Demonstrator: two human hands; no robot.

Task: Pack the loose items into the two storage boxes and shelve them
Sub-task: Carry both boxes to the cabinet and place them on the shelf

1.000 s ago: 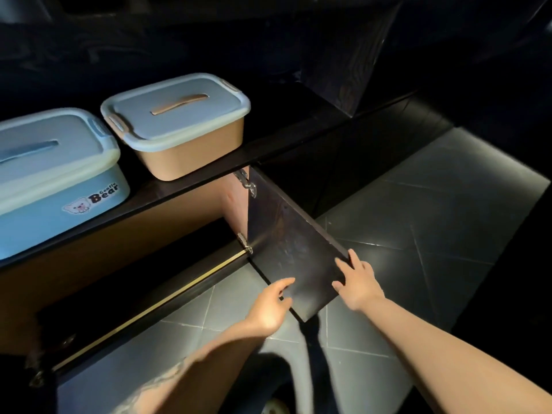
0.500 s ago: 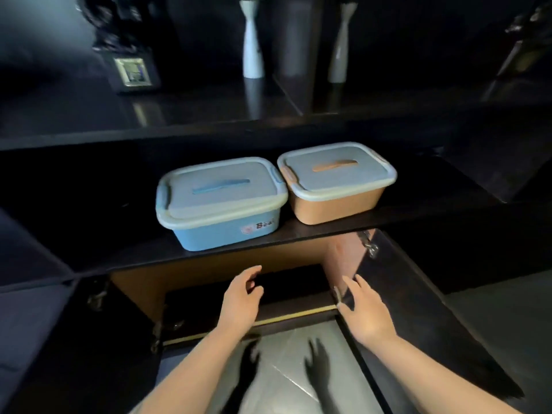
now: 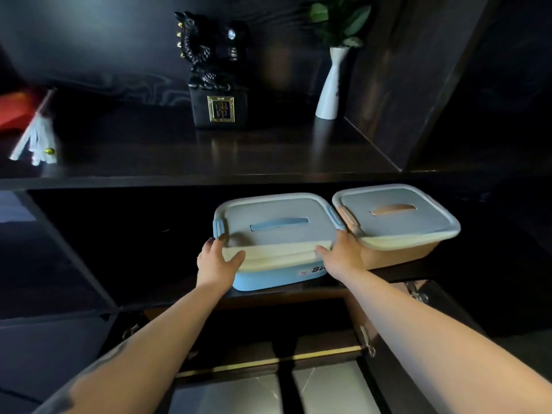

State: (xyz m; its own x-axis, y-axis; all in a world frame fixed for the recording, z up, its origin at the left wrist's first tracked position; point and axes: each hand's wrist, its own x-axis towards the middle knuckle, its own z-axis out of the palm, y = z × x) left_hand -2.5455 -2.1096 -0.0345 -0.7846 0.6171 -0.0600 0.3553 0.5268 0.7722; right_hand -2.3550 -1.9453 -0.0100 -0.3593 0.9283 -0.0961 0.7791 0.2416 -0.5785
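I see the blue box (image 3: pixel 268 277) of smooth plastic on the dark shelf (image 3: pixel 388 273), touching the tan box (image 3: pixel 400 255) on its right. My left hand (image 3: pixel 218 261) and right hand (image 3: pixel 343 255) grip its rounded lid corners.

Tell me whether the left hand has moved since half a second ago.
Yes. The left hand went up from the lower cabinet opening to the front left corner of the blue box on the shelf.

blue box (image 3: pixel 268 277) lidded, shelved | tan box (image 3: pixel 400 255) lidded, touching right
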